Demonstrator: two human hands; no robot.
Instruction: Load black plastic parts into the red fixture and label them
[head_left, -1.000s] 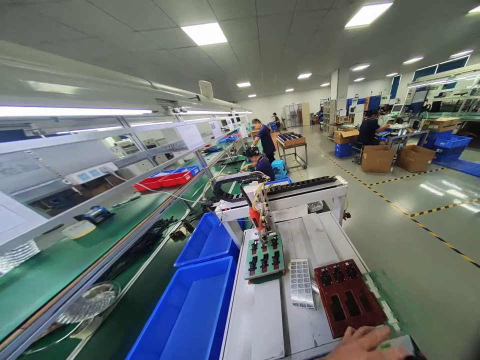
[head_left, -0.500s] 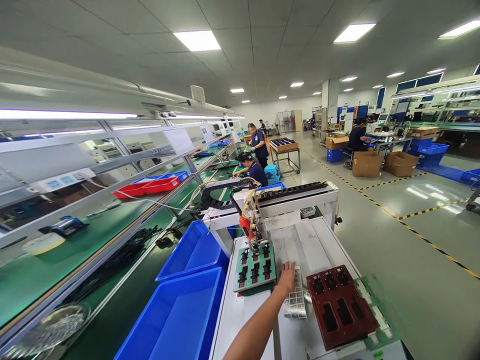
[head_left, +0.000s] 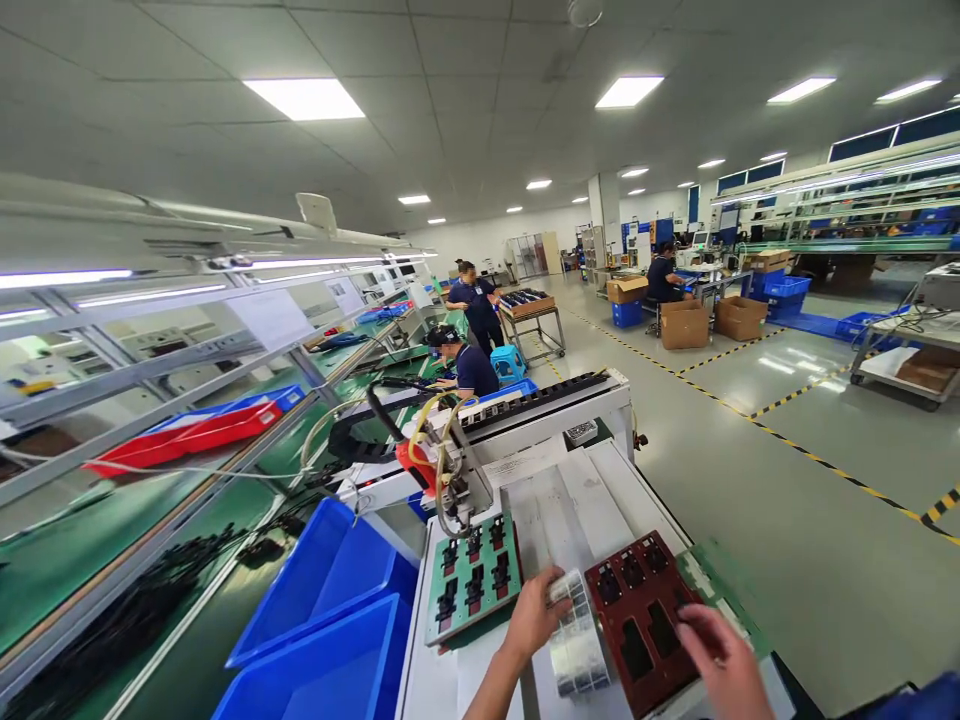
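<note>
My left hand (head_left: 534, 612), fingers bent, touches the silver sheet (head_left: 577, 645) just to its right — grip unclear. My right hand (head_left: 724, 655), loosely curled — any hold hidden — is beside the red tray (head_left: 637, 603). Left of both: green tray (head_left: 460, 580).

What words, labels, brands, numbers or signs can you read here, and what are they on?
None can be read.
Hanging paper sheet: too blurred.
White label on the red bin: too small.
White machine panel: faint marks, too small.
Silvery sheet at the left hand: any print is too blurred.
</note>
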